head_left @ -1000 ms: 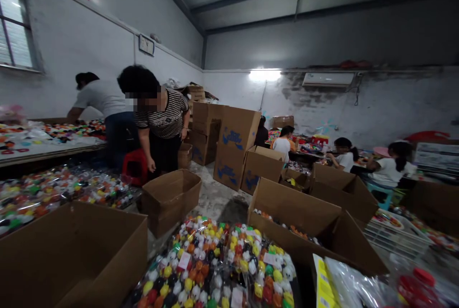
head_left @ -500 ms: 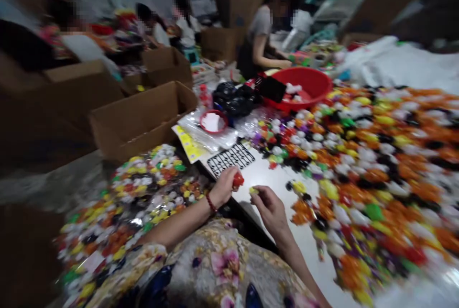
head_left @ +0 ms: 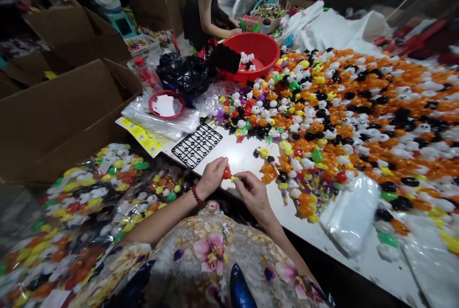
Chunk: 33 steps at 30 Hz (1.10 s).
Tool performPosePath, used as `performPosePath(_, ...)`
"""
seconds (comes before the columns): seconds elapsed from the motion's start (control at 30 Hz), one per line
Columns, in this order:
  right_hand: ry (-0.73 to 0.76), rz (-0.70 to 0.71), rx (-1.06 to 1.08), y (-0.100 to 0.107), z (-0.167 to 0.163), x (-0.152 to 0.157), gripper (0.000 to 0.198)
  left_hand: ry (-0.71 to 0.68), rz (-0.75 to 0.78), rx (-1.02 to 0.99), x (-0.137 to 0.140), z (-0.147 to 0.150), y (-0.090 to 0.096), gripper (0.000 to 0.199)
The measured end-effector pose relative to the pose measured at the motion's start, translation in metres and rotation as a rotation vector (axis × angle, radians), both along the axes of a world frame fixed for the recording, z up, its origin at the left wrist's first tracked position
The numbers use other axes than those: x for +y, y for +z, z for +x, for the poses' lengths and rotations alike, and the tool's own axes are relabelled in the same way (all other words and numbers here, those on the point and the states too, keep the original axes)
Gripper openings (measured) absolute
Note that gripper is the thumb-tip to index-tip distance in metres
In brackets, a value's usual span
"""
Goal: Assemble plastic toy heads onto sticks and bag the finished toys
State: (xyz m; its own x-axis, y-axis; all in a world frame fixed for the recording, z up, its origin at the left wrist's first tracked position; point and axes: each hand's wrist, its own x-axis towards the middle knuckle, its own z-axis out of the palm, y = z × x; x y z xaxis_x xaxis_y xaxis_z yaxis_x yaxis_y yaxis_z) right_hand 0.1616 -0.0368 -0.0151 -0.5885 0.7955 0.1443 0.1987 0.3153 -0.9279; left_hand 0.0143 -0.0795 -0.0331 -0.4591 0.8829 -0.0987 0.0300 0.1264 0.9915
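Between my thumb and fingers, my left hand (head_left: 212, 177) pinches a small red plastic piece (head_left: 226, 173). My right hand (head_left: 253, 194) holds a tiny yellow piece (head_left: 234, 179) at its fingertips, right up against the red one; whether the two are joined I cannot tell. Both hands are over the near edge of the white table (head_left: 234, 148). Just beyond my left hand lies a black plastic grid (head_left: 197, 145). A few loose pieces, among them a yellow one (head_left: 264, 152), lie to the right of my hands.
A large heap of colourful plastic pieces (head_left: 333, 121) covers the table's right side. Behind stand a red basin (head_left: 263, 61), a small red basket (head_left: 181, 107) and a black bag (head_left: 182, 71). Left are a cardboard box (head_left: 64, 116) and bagged pieces (head_left: 96, 193). A person works beyond the basin.
My hands have come together, bringing the yellow piece from apart to against the red piece. The view has turned right and downward, showing more of the heap and a clear plastic packet.
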Motion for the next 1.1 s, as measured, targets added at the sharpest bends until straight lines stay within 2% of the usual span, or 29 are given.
performPosePath(0.27, 0.017, -0.254, -0.061, -0.002, 0.003, -0.001, 0.017, -0.097, -0.055, 0.101, 0.000, 0.001, -0.004, 0.049)
performPosePath(0.47, -0.073, -0.383, -0.046, -0.011, 0.002, -0.001, 0.019, -0.090, -0.110, 0.235, 0.001, 0.003, -0.002, 0.043)
performPosePath(0.6, -0.100, -0.449, -0.029, -0.014, 0.001, -0.001, 0.021, -0.135, -0.141, 0.212, 0.004, 0.006, -0.002, 0.041)
performPosePath(0.67, -0.109, -0.441, -0.024, -0.015, 0.001, -0.002, 0.021, -0.136, -0.156, 0.171, 0.006, 0.008, -0.004, 0.042)
performPosePath(0.83, -0.159, -0.351, -0.027, -0.021, 0.000, -0.006, 0.019, -0.005, -0.150, 0.208, 0.008, 0.017, -0.011, 0.040)
performPosePath(0.93, -0.133, -0.283, -0.049, -0.028, 0.001, -0.002, 0.020, -0.011, -0.147, 0.184, 0.013, 0.018, -0.020, 0.040)
performPosePath(1.03, -0.052, -0.204, -0.060, -0.030, 0.008, 0.016, 0.021, -0.029, -0.171, 0.008, 0.028, 0.019, -0.030, 0.044)
performPosePath(1.1, -0.040, -0.122, -0.046, -0.029, 0.017, 0.035, 0.024, 0.018, -0.165, -0.131, 0.040, 0.020, -0.036, 0.045)
